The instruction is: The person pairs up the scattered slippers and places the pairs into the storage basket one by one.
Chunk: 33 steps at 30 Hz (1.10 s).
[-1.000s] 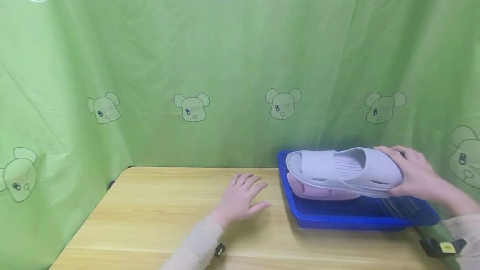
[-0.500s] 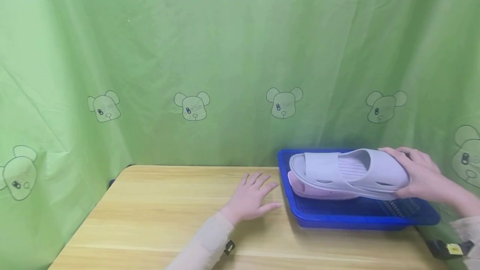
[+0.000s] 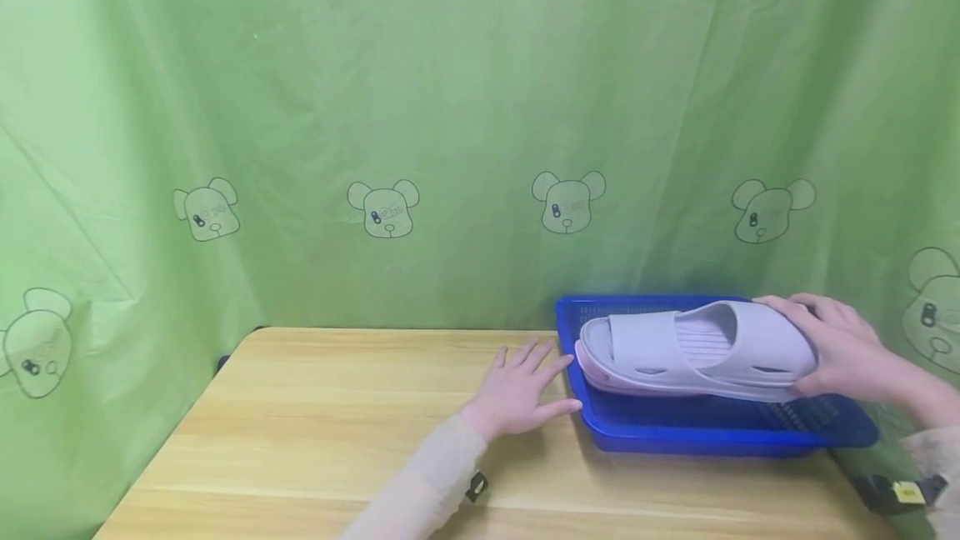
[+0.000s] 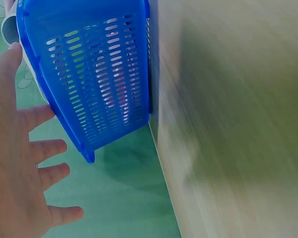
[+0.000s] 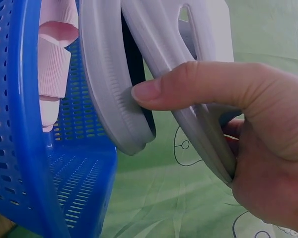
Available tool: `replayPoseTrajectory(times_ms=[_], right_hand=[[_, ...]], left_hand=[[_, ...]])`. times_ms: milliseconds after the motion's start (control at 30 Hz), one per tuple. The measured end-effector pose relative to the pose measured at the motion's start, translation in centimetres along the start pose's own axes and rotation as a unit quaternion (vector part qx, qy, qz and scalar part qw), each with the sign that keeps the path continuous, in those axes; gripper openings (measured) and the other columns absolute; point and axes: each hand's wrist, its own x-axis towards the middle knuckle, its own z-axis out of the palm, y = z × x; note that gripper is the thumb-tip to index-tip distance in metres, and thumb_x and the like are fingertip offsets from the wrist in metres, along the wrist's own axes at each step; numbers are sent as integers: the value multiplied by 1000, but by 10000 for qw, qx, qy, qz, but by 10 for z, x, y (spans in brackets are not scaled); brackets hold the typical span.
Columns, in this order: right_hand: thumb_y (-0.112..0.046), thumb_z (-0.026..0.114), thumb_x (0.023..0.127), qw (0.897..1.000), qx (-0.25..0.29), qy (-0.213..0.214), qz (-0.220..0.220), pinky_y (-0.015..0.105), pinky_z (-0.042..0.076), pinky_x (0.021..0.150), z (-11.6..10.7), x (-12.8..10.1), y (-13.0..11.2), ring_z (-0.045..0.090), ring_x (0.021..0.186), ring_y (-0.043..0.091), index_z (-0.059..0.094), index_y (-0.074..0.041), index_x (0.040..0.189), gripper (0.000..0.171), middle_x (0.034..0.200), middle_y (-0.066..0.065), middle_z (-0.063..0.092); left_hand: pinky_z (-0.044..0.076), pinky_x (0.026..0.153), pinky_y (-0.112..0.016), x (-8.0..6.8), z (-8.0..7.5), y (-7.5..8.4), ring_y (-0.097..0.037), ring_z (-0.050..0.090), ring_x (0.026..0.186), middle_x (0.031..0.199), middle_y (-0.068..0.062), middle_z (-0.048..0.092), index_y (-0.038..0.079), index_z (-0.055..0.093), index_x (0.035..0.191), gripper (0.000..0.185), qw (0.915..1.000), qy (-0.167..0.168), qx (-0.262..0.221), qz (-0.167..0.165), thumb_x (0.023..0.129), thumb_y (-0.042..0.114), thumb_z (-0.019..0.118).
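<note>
My right hand (image 3: pixel 836 348) grips a pair of pale grey slippers (image 3: pixel 648 344) at their right end, held above a blue basket (image 3: pixel 712 446). In the right wrist view the thumb lies across the edges of two grey soles (image 5: pixel 107 84), one fitted against the other. Beneath them, pink slippers (image 5: pixel 54 64) lie in the basket, mostly hidden from the head view. My left hand (image 3: pixel 521 390) is spread with straight fingers at the basket's left rim. The left wrist view shows its fingertips close to that rim; firm contact is hard to tell.
A wooden table (image 3: pixel 315 423) carries the basket at its right side. Behind it hangs a green curtain (image 3: pixel 465 123) printed with bear heads. The basket's slotted wall (image 4: pixel 97 74) shows in the left wrist view.
My left hand has moved right to the basket's left rim. The grey slippers have shifted slightly right, and their left end has come down over the pink ones, in the right hand's unchanged grip.
</note>
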Motion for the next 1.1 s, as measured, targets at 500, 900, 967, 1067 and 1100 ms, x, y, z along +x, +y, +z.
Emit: replayPoseTrajectory(times_ms=[500,900,967,1067,1100], right_hand=[[-15,90,30,9994,-148,-308,-55,75,30,86,3,0,-2,38,113,51,39,-15,147,127,130,29,42],[-23,91,26,9986,-265,-328,-314,69,33,87,8,0,-5,43,110,44,42,-18,144,128,127,24,48],[-22,91,27,9985,-278,-332,-337,70,33,87,9,0,-6,43,110,44,40,-19,146,129,127,24,48],[-21,90,27,9984,-291,-360,-332,70,33,87,9,0,-6,42,111,44,39,-20,146,129,127,24,48],[-21,90,27,9983,-290,-372,-334,70,33,87,10,0,-6,42,111,44,39,-20,146,129,127,23,48]], left_hand=[[24,117,-61,17,-5,6,-24,18,152,164,1,21,41,5,155,77,9994,-334,-37,-129,90,79,23],[24,117,-60,25,-7,3,-24,15,152,164,1,18,41,13,154,77,9986,-471,-222,-107,89,80,24],[24,117,-60,26,-7,3,-24,15,152,164,1,18,42,12,154,77,9985,-476,-247,-103,89,80,25],[25,117,-60,25,-6,3,-25,17,152,164,1,18,42,11,154,77,9985,-476,-268,-102,89,80,25],[25,117,-60,25,-5,2,-25,17,152,164,1,18,42,11,154,77,9985,-471,-267,-107,89,80,25]])
